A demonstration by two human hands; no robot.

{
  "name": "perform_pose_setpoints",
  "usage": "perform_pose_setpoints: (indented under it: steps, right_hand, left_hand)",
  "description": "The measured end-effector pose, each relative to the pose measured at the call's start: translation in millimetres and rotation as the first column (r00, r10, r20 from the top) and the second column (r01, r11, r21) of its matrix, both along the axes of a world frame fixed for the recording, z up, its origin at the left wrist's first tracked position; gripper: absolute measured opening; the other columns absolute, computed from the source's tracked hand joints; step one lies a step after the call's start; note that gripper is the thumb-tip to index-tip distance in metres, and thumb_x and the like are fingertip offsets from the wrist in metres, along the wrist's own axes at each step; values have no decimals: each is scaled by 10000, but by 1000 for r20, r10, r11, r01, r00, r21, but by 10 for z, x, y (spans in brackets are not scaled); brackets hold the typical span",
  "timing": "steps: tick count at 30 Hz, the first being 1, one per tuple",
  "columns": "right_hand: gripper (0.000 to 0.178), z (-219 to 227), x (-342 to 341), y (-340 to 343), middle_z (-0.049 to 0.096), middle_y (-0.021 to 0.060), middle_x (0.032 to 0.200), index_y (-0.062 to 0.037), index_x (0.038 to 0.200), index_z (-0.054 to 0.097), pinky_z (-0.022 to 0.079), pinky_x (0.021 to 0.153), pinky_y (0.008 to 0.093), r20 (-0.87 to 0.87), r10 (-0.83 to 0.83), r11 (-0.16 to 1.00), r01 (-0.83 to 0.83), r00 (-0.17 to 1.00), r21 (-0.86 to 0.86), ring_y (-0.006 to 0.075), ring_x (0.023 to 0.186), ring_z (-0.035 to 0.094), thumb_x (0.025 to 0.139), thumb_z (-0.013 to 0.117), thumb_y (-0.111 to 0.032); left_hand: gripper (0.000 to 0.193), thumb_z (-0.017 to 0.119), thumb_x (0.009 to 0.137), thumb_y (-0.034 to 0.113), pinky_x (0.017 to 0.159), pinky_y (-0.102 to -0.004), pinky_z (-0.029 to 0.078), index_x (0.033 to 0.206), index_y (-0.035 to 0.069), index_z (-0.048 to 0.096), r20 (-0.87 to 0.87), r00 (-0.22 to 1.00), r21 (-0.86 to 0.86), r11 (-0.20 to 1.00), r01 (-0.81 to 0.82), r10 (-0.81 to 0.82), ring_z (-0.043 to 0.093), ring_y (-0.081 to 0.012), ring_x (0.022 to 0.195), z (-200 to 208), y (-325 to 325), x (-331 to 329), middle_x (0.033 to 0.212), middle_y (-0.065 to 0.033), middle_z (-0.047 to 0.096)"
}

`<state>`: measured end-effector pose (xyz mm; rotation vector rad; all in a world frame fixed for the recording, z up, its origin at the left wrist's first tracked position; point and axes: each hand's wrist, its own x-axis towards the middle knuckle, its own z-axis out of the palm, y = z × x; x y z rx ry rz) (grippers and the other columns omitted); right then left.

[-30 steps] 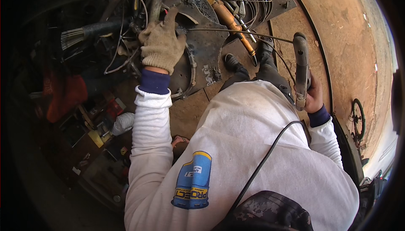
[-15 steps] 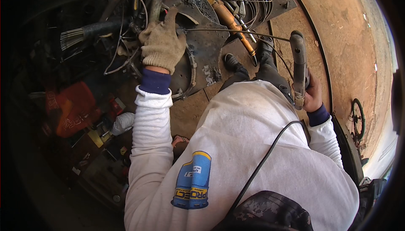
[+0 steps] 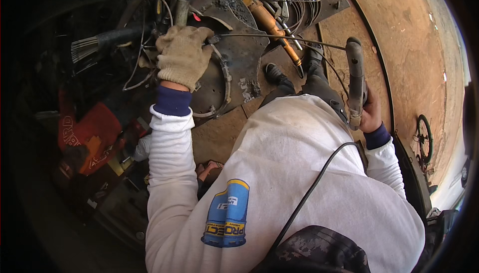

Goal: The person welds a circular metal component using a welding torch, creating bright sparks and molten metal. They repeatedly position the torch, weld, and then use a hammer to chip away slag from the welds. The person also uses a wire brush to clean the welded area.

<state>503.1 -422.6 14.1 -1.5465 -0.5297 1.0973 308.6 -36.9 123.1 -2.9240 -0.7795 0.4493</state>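
Note:
My left hand [image 3: 184, 56], in a beige knit glove, is closed with its fingers curled beside a short metal pipe [image 3: 182, 12]. A small dark piece shows at its right side, but what it grips is hidden. Near the pipe a small red spot [image 3: 196, 17] glows on the dark metal. My bare right hand [image 3: 370, 111] is wrapped round a worn grey-brown handle that looks like a welding electrode holder [image 3: 355, 81]. From its upper end a thin rod [image 3: 279, 35] runs left to beside my gloved fingers. A curved metal hoop [image 3: 228, 83] lies below the rod.
An orange angle grinder [image 3: 267, 19] lies on the dark metal plate [image 3: 239, 56] beside a wire coil [image 3: 305, 1]. Frayed cable strands [image 3: 85, 47] stick out at left. Another person in a red top [image 3: 95, 133] is at lower left. A bicycle wheel [image 3: 424, 138] stands far right.
My left hand has moved slightly left and down, and its raised index finger has curled in. The glowing spot has come into view. My right hand has barely moved.

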Motion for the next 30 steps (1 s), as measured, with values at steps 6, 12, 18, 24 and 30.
perform_pose_setpoints:
  steps: [6, 12, 18, 24, 30]
  right_hand:
    - [567, 13, 21, -14, 569, -3, 999, 30, 1347, 488, 448, 775, 243, 15, 7, 1000, -7, 1000, 1, 88, 863, 530, 827, 694, -60]
    - [574, -16, 13, -57, 567, -4, 986, 35, 1348, 482, 449, 777, 244, 20, -8, 1000, 8, 1000, -2, 87, 850, 531, 827, 704, -64]
    - [615, -94, 20, -93, 564, -3, 991, 39, 1369, 457, 445, 785, 243, 54, 14, 999, -15, 998, 31, 87, 856, 532, 834, 730, -90]
    - [626, -35, 35, -41, 568, 3, 1017, 48, 1376, 445, 453, 802, 248, 19, 14, 998, -15, 1000, 65, 89, 877, 541, 856, 736, -145]
    - [638, 16, 45, -28, 573, 6, 1024, 51, 1377, 442, 453, 815, 249, -1, 22, 1000, -22, 1000, -4, 90, 888, 541, 860, 741, -171]
  left_hand:
    - [147, 695, 786, 218, 864, -386, 492, 917, 196, 757, 86, 992, -112, 988, 101, -92, 627, -237, 985, -58, 94, 11, 966, -8, 712]
    - [138, 688, 798, 209, 850, -367, 502, 911, 192, 765, 19, 977, -68, 975, 213, -212, 641, -231, 943, -83, 161, 20, 948, -5, 717]
    - [154, 685, 848, 286, 827, -442, 462, 983, 252, 752, -78, 984, -86, 984, 154, -161, 645, -212, 992, -155, 194, -7, 993, 23, 712]
    - [126, 675, 834, 258, 807, -413, 484, 921, 218, 757, -17, 985, -71, 983, 170, -171, 648, -210, 964, -174, 153, -26, 959, 16, 708]
    - [129, 642, 804, 234, 776, -402, 492, 867, 196, 748, -16, 992, -6, 992, 125, -125, 640, -227, 939, -202, 88, 15, 920, -5, 702]
